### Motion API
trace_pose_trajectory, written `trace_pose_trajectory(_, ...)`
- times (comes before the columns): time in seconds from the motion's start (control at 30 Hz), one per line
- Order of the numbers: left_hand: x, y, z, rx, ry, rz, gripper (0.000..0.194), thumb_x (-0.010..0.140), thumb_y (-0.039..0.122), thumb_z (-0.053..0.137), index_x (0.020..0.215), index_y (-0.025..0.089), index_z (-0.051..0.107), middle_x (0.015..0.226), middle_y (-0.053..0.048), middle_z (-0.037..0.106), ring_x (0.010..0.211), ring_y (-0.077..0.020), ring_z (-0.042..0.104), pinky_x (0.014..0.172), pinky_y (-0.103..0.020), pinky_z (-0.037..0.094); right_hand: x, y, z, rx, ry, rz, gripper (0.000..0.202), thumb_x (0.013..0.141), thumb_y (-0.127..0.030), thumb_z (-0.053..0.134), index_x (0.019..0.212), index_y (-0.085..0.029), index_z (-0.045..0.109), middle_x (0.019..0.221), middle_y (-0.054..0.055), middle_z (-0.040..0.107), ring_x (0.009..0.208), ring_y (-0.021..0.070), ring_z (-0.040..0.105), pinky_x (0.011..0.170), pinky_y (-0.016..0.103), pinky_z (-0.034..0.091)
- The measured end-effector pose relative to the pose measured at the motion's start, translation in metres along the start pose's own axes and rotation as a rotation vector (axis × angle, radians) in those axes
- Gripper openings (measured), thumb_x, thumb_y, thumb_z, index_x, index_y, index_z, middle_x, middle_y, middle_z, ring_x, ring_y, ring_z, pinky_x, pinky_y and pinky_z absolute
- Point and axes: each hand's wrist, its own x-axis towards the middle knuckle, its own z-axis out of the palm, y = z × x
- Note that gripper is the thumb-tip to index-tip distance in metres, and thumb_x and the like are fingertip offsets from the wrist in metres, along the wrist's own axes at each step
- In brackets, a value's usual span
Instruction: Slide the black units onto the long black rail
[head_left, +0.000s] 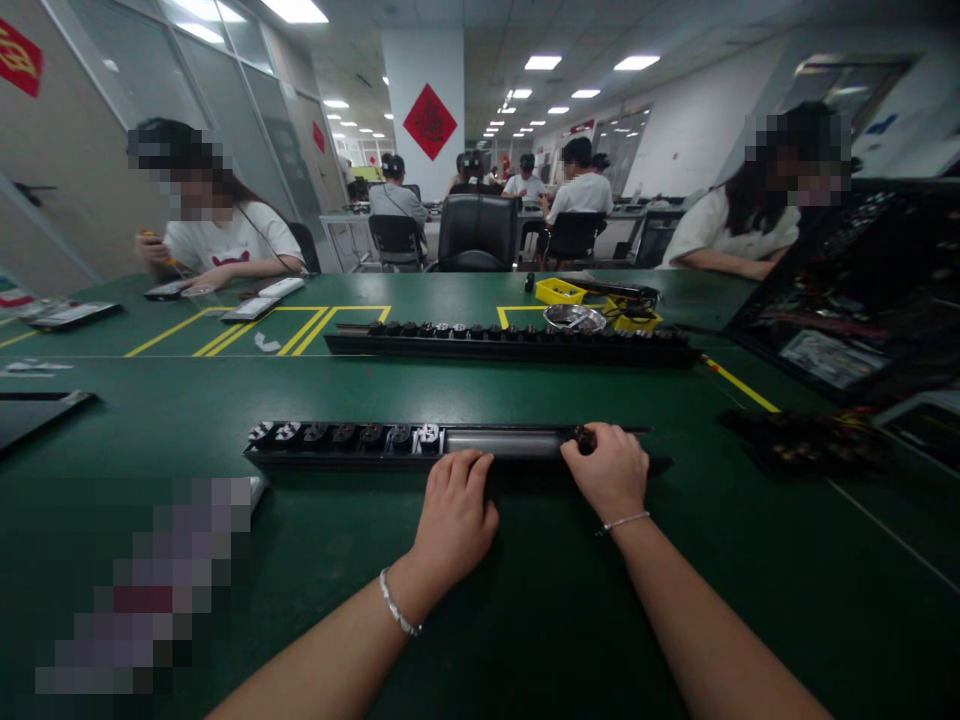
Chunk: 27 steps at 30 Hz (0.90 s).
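A long black metal channel (510,447) lies across the green table in front of me. Several round black socket modules (371,436) sit in a row in its left part, and bare metal shows to their right. At the channel's front edge, near the middle, my left hand (456,505) rests with its fingers stretched out and thumb apart. Over the right part, my right hand (611,470) is closed on a small black socket module (583,438), mostly hidden by the fingers. Whether that module touches the channel's floor I cannot tell.
Another channel filled with black modules (517,345) lies farther back. Behind it are yellow trays (559,291) and a metal bowl (574,318). Wired dark parts (806,442) lie right, near a large black case (855,290). Co-workers sit at both sides.
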Motion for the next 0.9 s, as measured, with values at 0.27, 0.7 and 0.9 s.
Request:
trace_pose_trajectory(0.27,-0.0006,-0.0005,0.0001,0.001,-0.003,0.000,0.052,0.076,0.016,0.053,0.128,0.017,0.047,0.125,-0.011,0.050,0.118,-0.0271,0.042,0.105,-0.047,0.034,0.0003,0.0008,-0.0020,-0.014,-0.014,0.035,0.034,0.077,-0.038,0.046,0.098,-0.016,0.061,0.099,0.010,0.063,0.094,0.0257,0.052,0.081,0.038,0.035)
trace_pose_trajectory(0.7,0.0003,-0.0003,0.0008,-0.006,-0.008,-0.005,0.053,0.076,0.015,0.053,0.128,0.016,0.047,0.125,-0.011,0.051,0.118,-0.0273,0.042,0.105,-0.047,0.034,0.0025,0.0048,-0.0062,-0.043,-0.021,0.064,0.034,0.077,-0.039,0.046,0.097,-0.017,0.062,0.097,0.010,0.063,0.093,0.0261,0.052,0.079,0.039,0.036)
trace_pose_trajectory(0.9,0.0001,-0.0005,0.0005,0.001,-0.003,-0.003,0.053,0.075,0.014,0.053,0.127,0.016,0.048,0.124,-0.011,0.051,0.118,-0.0267,0.043,0.105,-0.046,0.035,0.0044,0.0087,-0.0095,-0.073,-0.025,0.079,0.036,0.078,-0.039,0.044,0.097,-0.016,0.062,0.098,0.011,0.063,0.093,0.0265,0.052,0.078,0.040,0.037)
